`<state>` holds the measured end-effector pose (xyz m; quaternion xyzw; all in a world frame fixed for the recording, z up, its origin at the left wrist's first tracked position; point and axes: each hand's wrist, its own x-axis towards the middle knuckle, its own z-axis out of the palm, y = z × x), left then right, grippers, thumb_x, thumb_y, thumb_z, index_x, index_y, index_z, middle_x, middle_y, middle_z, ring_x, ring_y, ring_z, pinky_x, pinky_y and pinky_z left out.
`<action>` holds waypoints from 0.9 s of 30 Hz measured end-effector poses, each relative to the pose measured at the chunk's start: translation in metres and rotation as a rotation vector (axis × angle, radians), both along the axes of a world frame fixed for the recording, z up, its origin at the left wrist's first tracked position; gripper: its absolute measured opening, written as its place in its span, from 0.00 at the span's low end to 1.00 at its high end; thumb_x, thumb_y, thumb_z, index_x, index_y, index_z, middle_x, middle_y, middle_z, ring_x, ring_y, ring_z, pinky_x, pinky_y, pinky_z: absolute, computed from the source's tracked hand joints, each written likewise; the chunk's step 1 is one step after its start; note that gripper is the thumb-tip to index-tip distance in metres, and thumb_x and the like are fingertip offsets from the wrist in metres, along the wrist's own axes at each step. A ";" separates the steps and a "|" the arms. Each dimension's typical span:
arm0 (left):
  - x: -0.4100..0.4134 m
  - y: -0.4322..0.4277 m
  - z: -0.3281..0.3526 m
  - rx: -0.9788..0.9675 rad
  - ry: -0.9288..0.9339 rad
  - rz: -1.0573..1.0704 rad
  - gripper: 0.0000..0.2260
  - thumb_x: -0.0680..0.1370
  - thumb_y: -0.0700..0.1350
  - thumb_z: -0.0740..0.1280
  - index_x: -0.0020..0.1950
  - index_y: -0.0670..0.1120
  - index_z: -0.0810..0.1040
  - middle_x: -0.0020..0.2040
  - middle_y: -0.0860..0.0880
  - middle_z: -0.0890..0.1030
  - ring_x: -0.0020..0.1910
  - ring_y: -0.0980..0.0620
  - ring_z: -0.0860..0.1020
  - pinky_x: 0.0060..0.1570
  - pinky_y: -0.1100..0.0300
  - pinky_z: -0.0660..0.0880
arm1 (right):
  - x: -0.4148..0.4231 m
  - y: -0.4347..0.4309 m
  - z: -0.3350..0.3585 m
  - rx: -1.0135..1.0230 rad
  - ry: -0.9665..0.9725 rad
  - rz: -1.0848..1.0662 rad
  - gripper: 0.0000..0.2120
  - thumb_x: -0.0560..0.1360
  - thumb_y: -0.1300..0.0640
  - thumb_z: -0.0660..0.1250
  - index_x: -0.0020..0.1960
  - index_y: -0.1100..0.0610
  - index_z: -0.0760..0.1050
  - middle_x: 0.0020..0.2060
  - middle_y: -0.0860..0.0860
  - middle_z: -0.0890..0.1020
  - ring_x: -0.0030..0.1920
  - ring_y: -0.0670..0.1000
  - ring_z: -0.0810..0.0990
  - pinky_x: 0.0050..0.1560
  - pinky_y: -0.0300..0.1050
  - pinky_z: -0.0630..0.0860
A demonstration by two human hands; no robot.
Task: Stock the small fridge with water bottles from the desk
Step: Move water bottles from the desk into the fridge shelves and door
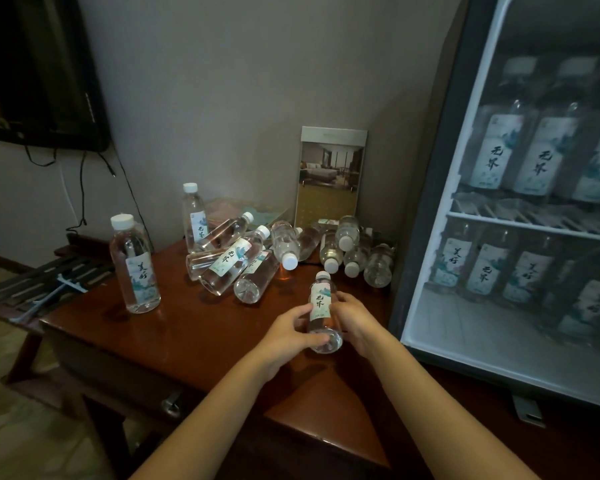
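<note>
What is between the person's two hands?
A water bottle, gripped by the left hand and the right hand, shown in the head view.

Counter [174,327], dark wood.
- Near right: one water bottle [321,308], tilted, gripped between left hand [290,332] and right hand [355,322].
- Far side: heap of lying bottles [243,261].
- Left: upright bottle [134,265]; another standing bottle [194,216] farther back.
- At the wall: picture stand [329,178].
- Right: fridge [426,237], its shelves holding stocked bottles [541,157].
</note>
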<state>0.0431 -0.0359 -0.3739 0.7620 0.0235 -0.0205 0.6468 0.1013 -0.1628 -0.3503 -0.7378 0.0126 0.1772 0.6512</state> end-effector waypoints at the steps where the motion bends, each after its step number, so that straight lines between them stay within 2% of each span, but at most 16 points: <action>1: 0.000 -0.003 0.001 -0.015 0.003 0.013 0.28 0.71 0.39 0.72 0.70 0.48 0.68 0.53 0.51 0.77 0.54 0.55 0.76 0.52 0.66 0.74 | -0.002 -0.002 0.000 -0.015 -0.004 0.001 0.23 0.77 0.63 0.60 0.71 0.59 0.61 0.62 0.59 0.76 0.54 0.55 0.79 0.42 0.42 0.77; 4: 0.002 -0.010 0.000 -0.036 0.023 0.051 0.27 0.71 0.41 0.72 0.69 0.48 0.69 0.54 0.47 0.78 0.54 0.51 0.78 0.57 0.58 0.75 | -0.006 -0.005 -0.002 -0.051 -0.023 -0.005 0.25 0.76 0.62 0.64 0.71 0.59 0.62 0.61 0.58 0.76 0.55 0.54 0.78 0.46 0.44 0.77; 7: 0.001 -0.013 0.000 -0.084 0.040 0.094 0.27 0.71 0.39 0.73 0.67 0.46 0.68 0.53 0.51 0.78 0.53 0.53 0.78 0.54 0.60 0.76 | -0.007 -0.007 -0.003 -0.043 -0.013 -0.016 0.29 0.75 0.63 0.64 0.73 0.59 0.57 0.63 0.59 0.74 0.56 0.56 0.78 0.52 0.49 0.78; 10: -0.003 -0.018 0.000 -0.110 0.048 0.127 0.35 0.68 0.37 0.75 0.71 0.46 0.63 0.54 0.53 0.77 0.56 0.53 0.77 0.58 0.57 0.74 | -0.011 -0.011 -0.002 0.010 -0.002 -0.032 0.31 0.75 0.65 0.64 0.74 0.59 0.54 0.64 0.59 0.73 0.54 0.55 0.77 0.50 0.49 0.77; 13: -0.010 -0.023 -0.003 -0.006 -0.010 0.162 0.34 0.67 0.34 0.74 0.69 0.47 0.66 0.56 0.54 0.75 0.58 0.56 0.72 0.52 0.65 0.70 | -0.020 -0.017 -0.002 0.102 0.028 -0.027 0.34 0.75 0.68 0.63 0.75 0.57 0.52 0.66 0.60 0.71 0.57 0.57 0.77 0.53 0.53 0.77; 14: -0.012 -0.024 -0.005 -0.011 -0.021 0.160 0.33 0.66 0.33 0.74 0.68 0.48 0.67 0.59 0.54 0.75 0.59 0.56 0.72 0.54 0.64 0.70 | -0.023 -0.020 -0.002 0.123 0.037 -0.017 0.35 0.74 0.69 0.64 0.75 0.56 0.51 0.66 0.60 0.71 0.59 0.58 0.76 0.55 0.55 0.77; 17: -0.019 -0.024 -0.004 -0.106 -0.022 0.075 0.32 0.63 0.32 0.73 0.60 0.58 0.70 0.66 0.52 0.72 0.61 0.51 0.75 0.62 0.52 0.72 | -0.035 -0.028 -0.001 0.199 0.049 -0.003 0.37 0.73 0.70 0.64 0.76 0.54 0.51 0.66 0.59 0.72 0.57 0.59 0.77 0.54 0.58 0.77; 19: -0.023 -0.026 0.001 -0.213 -0.019 0.031 0.33 0.66 0.29 0.69 0.63 0.56 0.68 0.63 0.53 0.73 0.59 0.50 0.77 0.58 0.53 0.76 | -0.041 -0.033 -0.001 0.258 0.045 0.004 0.38 0.73 0.73 0.63 0.76 0.53 0.52 0.66 0.58 0.72 0.61 0.59 0.75 0.53 0.57 0.77; 21: -0.028 -0.029 0.010 -0.319 -0.013 0.022 0.30 0.71 0.29 0.66 0.68 0.52 0.64 0.57 0.52 0.76 0.55 0.51 0.78 0.51 0.58 0.77 | -0.046 -0.037 -0.004 0.309 0.024 0.027 0.39 0.72 0.76 0.62 0.76 0.53 0.52 0.68 0.55 0.70 0.65 0.59 0.72 0.56 0.58 0.76; 24: -0.036 -0.031 0.016 -0.259 -0.023 0.028 0.23 0.73 0.32 0.66 0.64 0.50 0.67 0.52 0.49 0.79 0.51 0.51 0.80 0.51 0.57 0.78 | -0.057 -0.041 -0.006 0.264 -0.070 0.120 0.39 0.69 0.77 0.62 0.74 0.52 0.58 0.68 0.51 0.70 0.65 0.58 0.72 0.58 0.57 0.77; 27: -0.048 -0.033 0.017 -0.205 -0.022 0.048 0.25 0.72 0.32 0.68 0.66 0.47 0.69 0.53 0.46 0.81 0.52 0.50 0.81 0.51 0.54 0.79 | -0.070 -0.043 -0.002 0.169 -0.148 0.191 0.36 0.69 0.76 0.63 0.71 0.50 0.65 0.62 0.51 0.75 0.60 0.53 0.75 0.58 0.56 0.77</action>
